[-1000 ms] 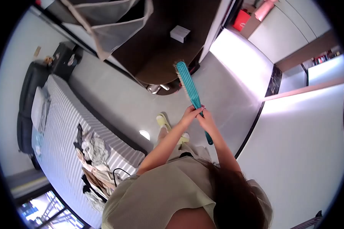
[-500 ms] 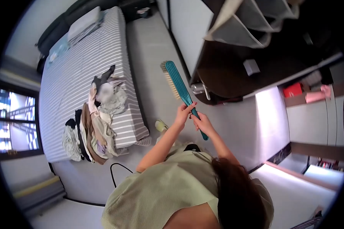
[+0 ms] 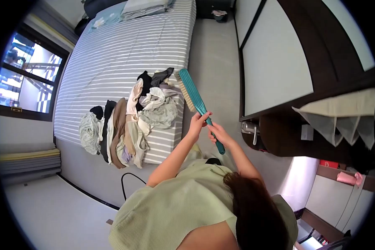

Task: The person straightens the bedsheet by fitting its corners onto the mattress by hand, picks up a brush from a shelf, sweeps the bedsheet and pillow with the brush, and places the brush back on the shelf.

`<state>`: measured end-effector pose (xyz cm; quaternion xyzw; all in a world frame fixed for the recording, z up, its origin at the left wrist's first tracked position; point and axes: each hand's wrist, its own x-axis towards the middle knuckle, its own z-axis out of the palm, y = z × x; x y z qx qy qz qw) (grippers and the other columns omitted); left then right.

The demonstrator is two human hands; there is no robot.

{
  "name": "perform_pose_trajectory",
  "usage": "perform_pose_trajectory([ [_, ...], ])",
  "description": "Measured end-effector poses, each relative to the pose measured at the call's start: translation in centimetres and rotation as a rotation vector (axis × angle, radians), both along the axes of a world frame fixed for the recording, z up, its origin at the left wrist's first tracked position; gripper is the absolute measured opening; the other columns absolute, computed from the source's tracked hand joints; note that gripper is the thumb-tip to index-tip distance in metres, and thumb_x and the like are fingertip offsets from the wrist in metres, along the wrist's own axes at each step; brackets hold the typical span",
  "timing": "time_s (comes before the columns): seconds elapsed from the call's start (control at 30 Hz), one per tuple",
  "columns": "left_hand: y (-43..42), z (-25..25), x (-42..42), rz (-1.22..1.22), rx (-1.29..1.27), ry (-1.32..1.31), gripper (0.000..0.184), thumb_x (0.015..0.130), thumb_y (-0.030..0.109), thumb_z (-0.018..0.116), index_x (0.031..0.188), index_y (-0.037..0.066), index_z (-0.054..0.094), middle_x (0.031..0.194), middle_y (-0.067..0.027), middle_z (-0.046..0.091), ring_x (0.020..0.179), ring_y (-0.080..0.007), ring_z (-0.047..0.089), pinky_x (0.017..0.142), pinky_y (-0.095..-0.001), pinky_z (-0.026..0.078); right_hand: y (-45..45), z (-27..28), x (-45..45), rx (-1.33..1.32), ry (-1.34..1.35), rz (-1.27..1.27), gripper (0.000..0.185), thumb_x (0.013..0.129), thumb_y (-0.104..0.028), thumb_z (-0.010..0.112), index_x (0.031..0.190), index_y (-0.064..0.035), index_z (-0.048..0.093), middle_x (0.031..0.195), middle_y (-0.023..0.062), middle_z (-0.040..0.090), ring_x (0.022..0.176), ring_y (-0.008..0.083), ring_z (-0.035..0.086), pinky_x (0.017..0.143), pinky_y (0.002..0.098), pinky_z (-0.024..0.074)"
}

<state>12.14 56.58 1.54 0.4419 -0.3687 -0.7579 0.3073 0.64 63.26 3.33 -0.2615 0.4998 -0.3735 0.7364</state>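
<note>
Both of my hands are closed on a teal bed brush [image 3: 192, 91] with pale bristles along its left side. My left hand [image 3: 198, 123] grips the neck, just below the brush head. Lower down, my right hand [image 3: 218, 134] wraps round the handle, whose end sticks out beneath it. The brush is tilted, its head up and to the left, near the corner of a bed [image 3: 112, 62] with a grey-and-white striped sheet. A pile of clothes [image 3: 158, 112] in white, black, brown and grey lies on the bed's near end, left of the brush head.
Folded bedding [image 3: 143, 8] lies at the bed's far end. Grey floor [image 3: 214, 54] runs between the bed and a sliding-door wardrobe [image 3: 275, 62]. A hanging fabric organiser [image 3: 341, 116] is at the right. A window [image 3: 27, 75] is on the left. A black cable [image 3: 123, 183] loops beside me.
My view has turned to the right-to-left direction, so the bed and clothes now appear further right and nearer the brush. Both hands keep the same grip on the bed brush.
</note>
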Motion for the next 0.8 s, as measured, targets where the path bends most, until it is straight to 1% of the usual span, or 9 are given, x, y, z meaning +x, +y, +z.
perform_pose_trajectory([
  [0.07,-2.3,-0.1,0.4,0.050,-0.006,-0.002,0.024,0.082,0.026,0.052,0.092,0.005,0.056,0.071,0.0012,0.052,0.066,-0.0054,0.047,0.062,-0.0214,0.037,-2.4,0.4,0.2,0.029,-0.055,0.033,0.019,0.088,-0.029,0.040,0.096,-0.0114,0.041,0.057,-0.0027,0.036,0.042,0.0040,0.033,0.039,0.0180,0.0293],
  [0.17,-5.9,-0.9,0.5,0.064,0.042,-0.011,0.024,0.081,0.026,0.053,0.093,0.005,0.055,0.072,0.0001,0.053,0.066,-0.0056,0.048,0.061,-0.0212,0.037,-6.5,-2.1,-0.6,0.040,-0.065,0.086,0.018,0.088,-0.028,0.040,0.095,-0.0119,0.041,0.057,-0.0028,0.036,0.041,0.0037,0.032,0.038,0.0177,0.0277],
  [0.2,-7.3,-1.2,0.1,0.083,0.050,-0.012,0.025,0.081,0.026,0.053,0.093,0.005,0.055,0.071,-0.0004,0.053,0.060,-0.0057,0.046,0.057,-0.0200,0.036,-8.2,-2.3,-1.2,0.053,-0.071,0.110,0.018,0.088,-0.029,0.040,0.095,-0.0120,0.041,0.057,-0.0028,0.036,0.041,0.0036,0.031,0.037,0.0178,0.0271],
  [0.3,-11.3,-2.3,-1.4,0.118,0.056,0.038,0.023,0.081,0.026,0.052,0.092,0.005,0.055,0.071,0.0001,0.053,0.057,-0.0058,0.045,0.053,-0.0186,0.035,-12.9,-3.2,-3.3,0.089,-0.083,0.187,0.019,0.088,-0.030,0.039,0.092,-0.0122,0.042,0.056,-0.0029,0.035,0.040,0.0035,0.030,0.036,0.0181,0.0255],
  [0.5,-19.3,-2.4,-6.4,0.313,0.108,0.041,0.022,0.082,0.024,0.051,0.092,0.005,0.055,0.072,-0.0015,0.055,0.053,-0.0065,0.045,0.049,-0.0194,0.035,-23.0,-3.6,-7.8,0.044,0.002,0.298,0.022,0.088,-0.033,0.038,0.086,-0.0115,0.043,0.053,-0.0032,0.033,0.038,0.0037,0.028,0.035,0.0187,0.0245],
  [0.6,-22.9,-3.0,-7.7,0.433,0.108,0.047,0.022,0.082,0.024,0.051,0.092,0.005,0.055,0.074,-0.0024,0.056,0.051,-0.0070,0.045,0.048,-0.0201,0.035,-27.3,-4.3,-8.6,-0.015,0.015,0.338,0.022,0.088,-0.032,0.038,0.084,-0.0105,0.042,0.052,-0.0030,0.033,0.036,0.0044,0.028,0.034,0.0194,0.0247],
  [0.7,-25.9,-4.0,-7.0,0.464,0.124,0.067,0.022,0.082,0.024,0.051,0.091,0.005,0.055,0.077,-0.0023,0.056,0.057,-0.0074,0.048,0.049,-0.0200,0.037,-31.2,-5.5,-8.5,0.002,-0.011,0.412,0.022,0.088,-0.030,0.037,0.082,-0.0085,0.041,0.049,-0.0023,0.034,0.035,0.0057,0.029,0.033,0.0204,0.0250],
  [0.73,-26.9,-4.6,-6.4,0.461,0.126,0.064,0.022,0.082,0.024,0.051,0.092,0.005,0.054,0.081,-0.0034,0.058,0.063,-0.0081,0.051,0.050,-0.0195,0.037,-32.8,-5.7,-8.3,0.009,-0.018,0.444,0.022,0.088,-0.030,0.037,0.082,-0.0084,0.041,0.049,-0.0024,0.034,0.034,0.0057,0.029,0.032,0.0205,0.0252],
  [0.8,-29.1,-5.5,-6.1,0.600,0.134,0.062,0.019,0.082,0.022,0.052,0.090,0.005,0.054,0.078,-0.0034,0.057,0.058,-0.0071,0.048,0.048,-0.0194,0.036,-35.6,-6.4,-7.3,0.029,-0.030,0.486,0.022,0.088,-0.030,0.037,0.083,-0.0085,0.040,0.049,-0.0025,0.033,0.034,0.0056,0.029,0.032,0.0208,0.0250],
])
